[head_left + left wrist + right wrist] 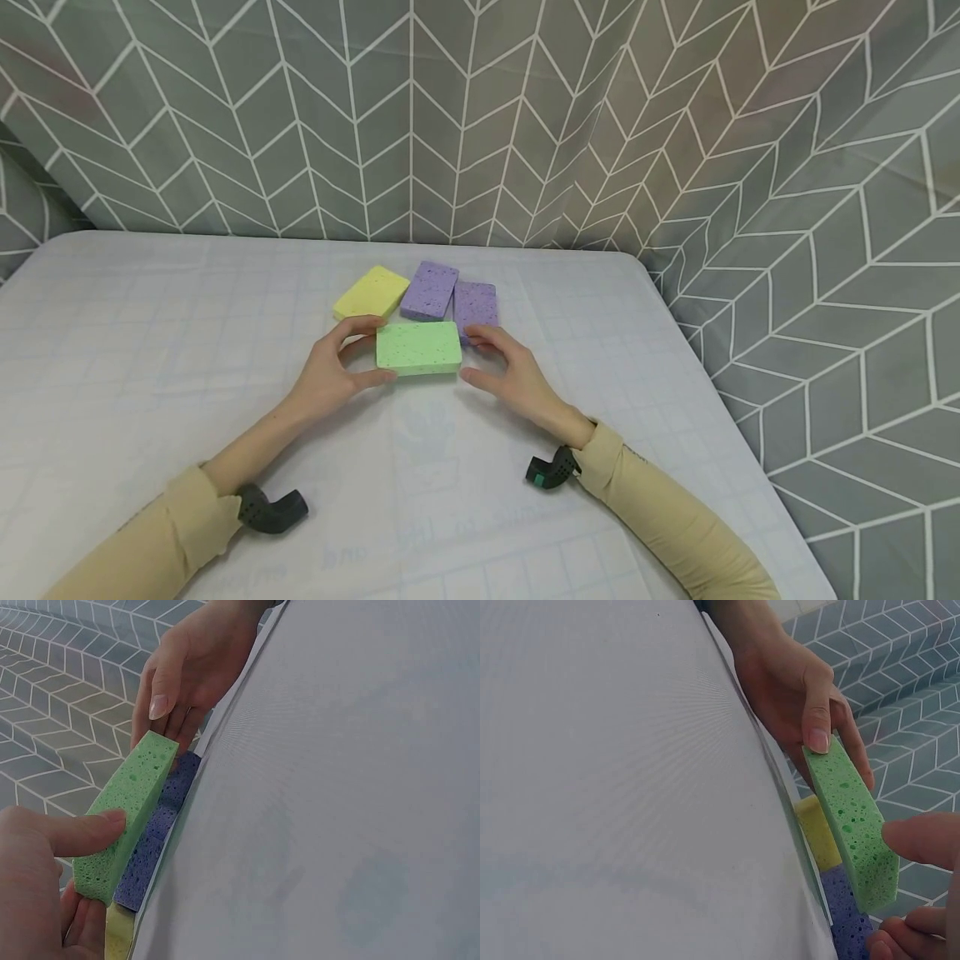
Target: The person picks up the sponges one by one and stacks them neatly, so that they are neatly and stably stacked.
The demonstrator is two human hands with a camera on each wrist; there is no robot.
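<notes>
A light green sponge (418, 347) is held up over the table, its broad face toward the head camera. My left hand (330, 367) grips its left end, with the thumb on the near edge and the fingers behind. My right hand (516, 372) is at the right end, thumb and fingers spread around it. In the left wrist view that right thumb (165, 690) stands apart from the green sponge (135, 802). Just behind lie a yellow sponge (371, 292) and two purple sponges, one tilted (430, 290) and one partly hidden behind my right fingertips (476, 304).
The white cloth-covered table (187, 333) has faint printed lines. Its far edge meets a grey curtain (375, 125) with a white chevron pattern, which also runs along the right side. Dark wrist devices (272, 510) sit on both sleeve cuffs.
</notes>
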